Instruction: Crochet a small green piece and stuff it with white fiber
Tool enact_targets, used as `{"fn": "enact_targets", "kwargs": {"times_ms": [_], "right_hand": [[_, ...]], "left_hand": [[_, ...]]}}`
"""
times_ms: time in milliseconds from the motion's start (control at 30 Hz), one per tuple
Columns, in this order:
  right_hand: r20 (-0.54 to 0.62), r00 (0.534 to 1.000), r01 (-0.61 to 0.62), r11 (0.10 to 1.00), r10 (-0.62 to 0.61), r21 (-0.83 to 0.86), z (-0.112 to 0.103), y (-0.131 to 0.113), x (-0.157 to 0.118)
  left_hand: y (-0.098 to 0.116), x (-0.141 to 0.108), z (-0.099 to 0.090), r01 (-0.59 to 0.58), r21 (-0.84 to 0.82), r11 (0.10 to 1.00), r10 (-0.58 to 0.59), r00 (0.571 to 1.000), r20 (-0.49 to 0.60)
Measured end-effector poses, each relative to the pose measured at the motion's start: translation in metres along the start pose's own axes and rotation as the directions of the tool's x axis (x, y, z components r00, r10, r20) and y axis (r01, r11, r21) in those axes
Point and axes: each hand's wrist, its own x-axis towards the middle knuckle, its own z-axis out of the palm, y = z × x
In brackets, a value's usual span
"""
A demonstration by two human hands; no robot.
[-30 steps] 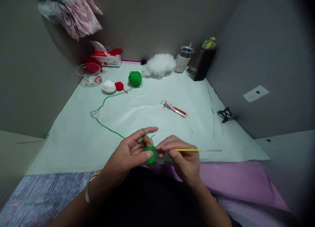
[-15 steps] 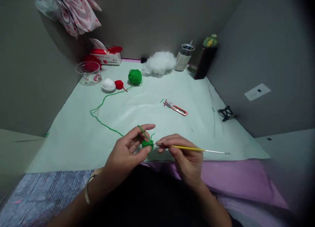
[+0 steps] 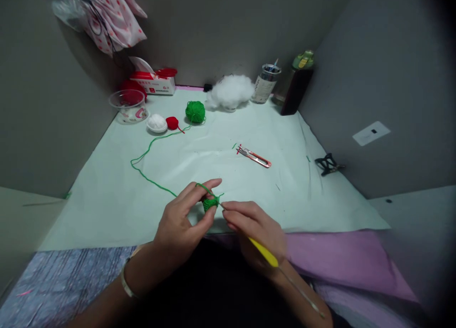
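Pinched between the thumb and fingers of my left hand [image 3: 187, 214] is a small green crochet piece [image 3: 210, 203]. A strand of green yarn [image 3: 153, 180] loops over my left index finger and trails back to the green yarn ball [image 3: 195, 111]. My right hand [image 3: 258, 228] grips a crochet hook [image 3: 263, 252] with a yellow handle; its thin tip meets the edge of the green piece. The hook's rear metal end slants down over my right forearm.
Thread snips [image 3: 253, 156] lie mid-table. Behind stand a white yarn ball [image 3: 156, 123], a small red yarn ball [image 3: 172, 123], white stuffing [image 3: 231, 91], a can [image 3: 266, 83] and a bottle [image 3: 299, 83]. A black claw clip [image 3: 329, 164] lies at right, a plastic tub [image 3: 128, 106] at left.
The hook has swung from nearly level to a steep slant, its rear end dropping toward me. My right hand has rolled over with it, and the green piece has shifted slightly left and up.
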Motion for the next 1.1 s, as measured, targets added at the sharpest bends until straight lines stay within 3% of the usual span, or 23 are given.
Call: {"fn": "enact_targets", "kwargs": {"times_ms": [100,233,400,500,633,767,900,1000,1067,1100], "right_hand": [[0.025,0.999,-0.036,0.997,0.035,0.073,0.002,0.001,0.004],[0.106,0.974,-0.226,0.913,0.202,0.338,-0.006,0.009,0.016],[0.278,0.915,-0.387,0.83,0.292,0.401,-0.012,0.021,0.023],[0.207,0.941,-0.333,0.846,0.269,0.417,-0.002,0.022,0.018],[0.033,0.98,-0.196,0.916,0.197,0.35,0.014,0.017,0.005],[-0.062,0.996,-0.059,0.998,0.061,0.023,0.018,0.011,-0.009],[-0.086,0.987,0.108,0.963,-0.133,-0.245,0.015,0.007,-0.013],[-0.089,0.994,0.042,0.988,-0.056,-0.145,0.015,0.006,-0.009],[-0.105,0.993,-0.042,0.997,0.048,0.06,0.014,0.007,-0.005],[-0.111,0.988,-0.083,0.982,0.103,0.171,0.012,0.007,-0.002]], "left_hand": [[-0.003,0.0,-0.001,-0.02,0.04,0.999,0.019,1.0,0.014],[-0.004,0.0,-0.006,0.029,0.014,0.999,-0.03,0.994,0.1],[-0.007,0.002,-0.011,0.002,0.012,1.0,-0.005,0.97,0.244],[-0.008,0.005,-0.01,0.047,-0.012,0.999,-0.043,0.974,0.224],[-0.003,0.005,-0.001,0.213,-0.152,0.965,-0.19,0.97,0.148],[0.005,-0.002,0.013,0.392,-0.456,0.799,-0.39,0.915,0.102],[0.009,-0.008,0.022,0.367,-0.626,0.688,-0.44,0.897,0.042],[0.007,-0.007,0.018,0.427,-0.742,0.517,-0.442,0.876,0.196],[0.004,-0.004,0.011,0.515,-0.76,0.396,-0.424,0.837,0.346],[0.001,-0.002,0.008,0.53,-0.755,0.387,-0.414,0.831,0.372]]}}
